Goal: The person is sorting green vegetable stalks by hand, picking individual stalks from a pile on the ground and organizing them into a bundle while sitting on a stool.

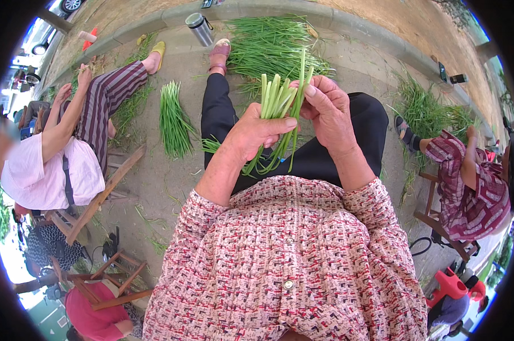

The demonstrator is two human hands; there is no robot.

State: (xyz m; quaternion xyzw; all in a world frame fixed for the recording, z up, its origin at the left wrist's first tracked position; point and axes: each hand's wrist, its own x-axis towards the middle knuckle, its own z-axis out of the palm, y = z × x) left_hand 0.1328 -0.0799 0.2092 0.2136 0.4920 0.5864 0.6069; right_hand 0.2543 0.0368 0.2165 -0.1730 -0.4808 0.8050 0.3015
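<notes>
My left hand (256, 132) is closed around a bunch of chives (275, 98), its pale cut ends pointing up and away from me. The green leaves hang below that hand, over my lap. Close on the right, my right hand (327, 111) pinches a few chive stalks (300, 98) between thumb and fingers, beside the bunch. Those stalks stand taller than the others. A large loose pile of chives (271, 42) lies on the ground beyond my hands. To the left, a neat bundle of chives (174, 122) rests on the paving, pale ends away from me.
A steel tumbler (199, 29) stands by the kerb (211, 16). At left, a person in striped trousers (106, 91) sits on a wooden seat (106, 193). At right sits another person in a maroon patterned outfit (467, 187), near more loose greens (424, 99).
</notes>
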